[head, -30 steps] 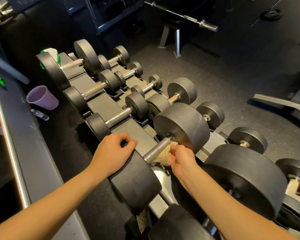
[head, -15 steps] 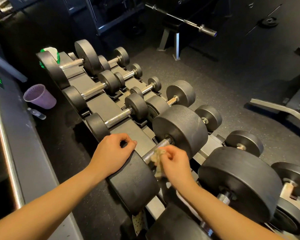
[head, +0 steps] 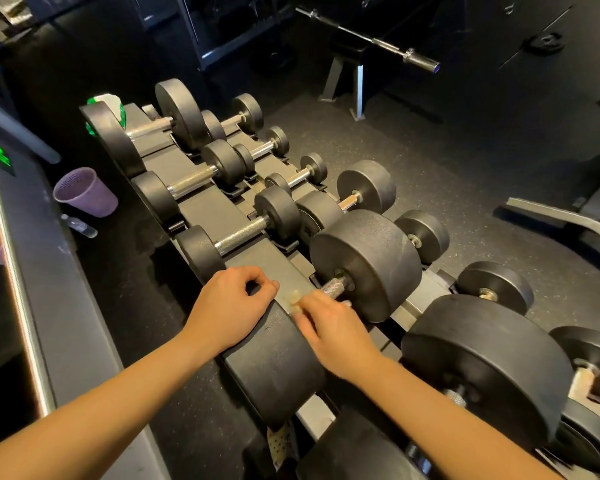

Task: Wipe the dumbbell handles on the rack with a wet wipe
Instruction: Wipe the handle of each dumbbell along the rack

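A black rack (head: 208,209) holds several black dumbbells with knurled metal handles. My left hand (head: 231,304) rests with curled fingers on the near head (head: 274,368) of a big dumbbell. My right hand (head: 329,327) lies over that dumbbell's handle (head: 335,287), blurred by motion, and pinches a crumpled yellowish wet wipe (head: 293,299) at the handle's near end. Only the far stub of the handle shows, next to the large far head (head: 368,261).
A purple cup (head: 85,192) and a small clear bottle (head: 80,226) sit on the floor left of the rack. A green and white pack (head: 110,105) lies at the rack's far end. A barbell (head: 371,39) on a stand and a bench (head: 565,216) stand on the right.
My right hand slid the wipe along the handle from the far head toward the near head. The left hand stayed on the near head.
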